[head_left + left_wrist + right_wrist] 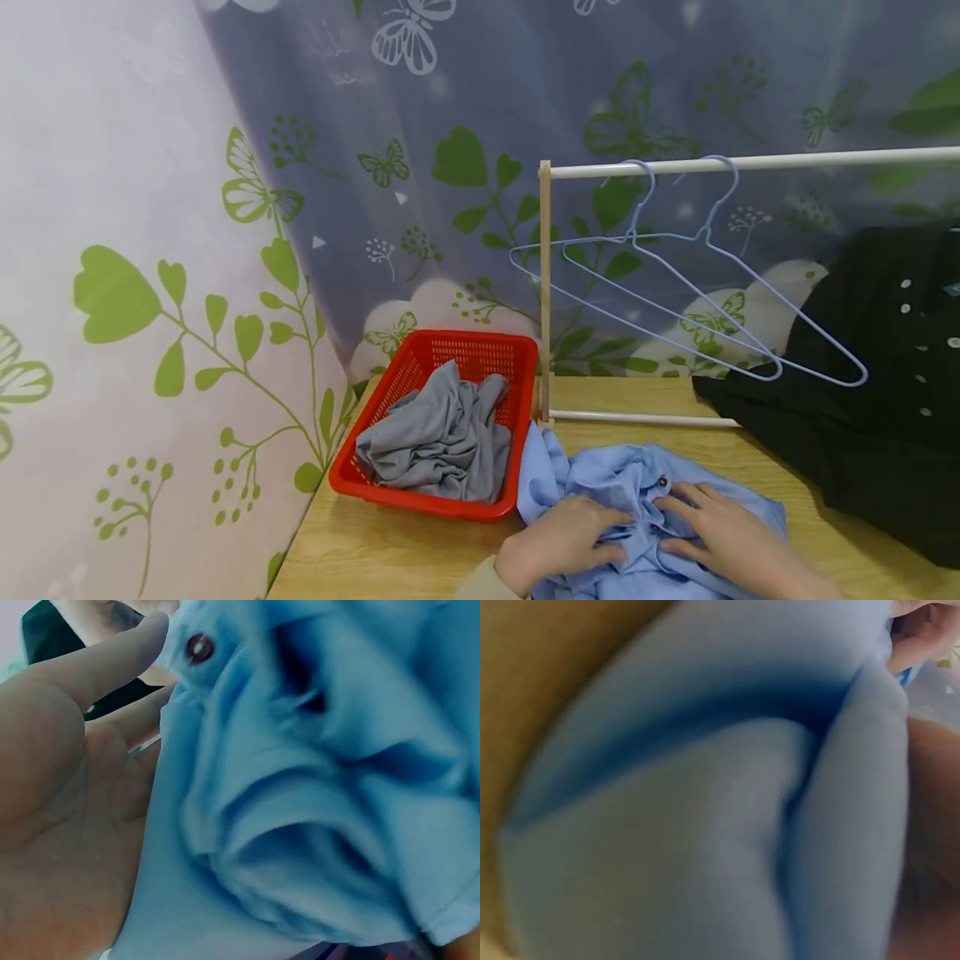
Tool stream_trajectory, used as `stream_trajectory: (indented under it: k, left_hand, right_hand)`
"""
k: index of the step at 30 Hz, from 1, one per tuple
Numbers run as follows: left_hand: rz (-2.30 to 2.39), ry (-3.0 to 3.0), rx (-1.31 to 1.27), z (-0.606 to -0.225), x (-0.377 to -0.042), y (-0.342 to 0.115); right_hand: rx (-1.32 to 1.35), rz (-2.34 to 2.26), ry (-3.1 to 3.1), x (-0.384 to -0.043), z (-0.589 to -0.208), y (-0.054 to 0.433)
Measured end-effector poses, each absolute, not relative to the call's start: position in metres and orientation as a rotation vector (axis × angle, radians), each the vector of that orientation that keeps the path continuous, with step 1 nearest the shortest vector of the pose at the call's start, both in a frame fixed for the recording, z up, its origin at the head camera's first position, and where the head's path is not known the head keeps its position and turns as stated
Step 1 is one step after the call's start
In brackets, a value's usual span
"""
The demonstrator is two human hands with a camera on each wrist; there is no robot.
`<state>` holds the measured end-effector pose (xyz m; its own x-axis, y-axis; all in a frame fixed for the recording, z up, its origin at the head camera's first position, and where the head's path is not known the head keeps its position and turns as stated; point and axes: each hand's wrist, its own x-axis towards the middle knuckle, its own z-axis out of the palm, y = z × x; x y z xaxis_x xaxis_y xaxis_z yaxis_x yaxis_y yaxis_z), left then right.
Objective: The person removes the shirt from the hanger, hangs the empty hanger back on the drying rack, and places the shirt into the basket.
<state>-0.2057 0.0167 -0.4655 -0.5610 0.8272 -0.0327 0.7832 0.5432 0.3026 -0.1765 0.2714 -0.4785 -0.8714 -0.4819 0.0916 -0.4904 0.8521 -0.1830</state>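
Note:
A crumpled light-blue shirt (637, 475) with a dark button lies on the table, below both hands in the head view. My left hand (562, 537) holds its bunched cloth from the left; in the left wrist view the thumb (112, 664) lies near the button (199, 649), and the shirt hides some fingertips. From the right, my right hand (723, 533) grips folds of the same shirt, fingers spaced apart. Blurred folds of shirt (847, 825) fill much of the right wrist view and cover most of that hand.
Left of the shirt stands a red basket (528, 400) holding grey cloth (442, 442). Behind, a rack with a white rail (810, 160) carries two lilac hangers (720, 258). A black buttoned garment (862, 400) drapes down at the right onto the wooden table (352, 550).

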Motion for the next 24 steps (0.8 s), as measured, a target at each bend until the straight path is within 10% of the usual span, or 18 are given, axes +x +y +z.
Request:
stream_trajectory:
  k: [14,24]
  left_hand:
    - [0.366,3.395,1.158,-0.450,-0.186,-0.004]
    - [0.205,2.725,0.825,-0.491,-0.183,0.020]
  right_hand:
    - [0.833,0.467,-2.830,-0.162,-0.468,0.310]
    - [1.012,0.345,-2.943,-0.176,-0.497,0.291]
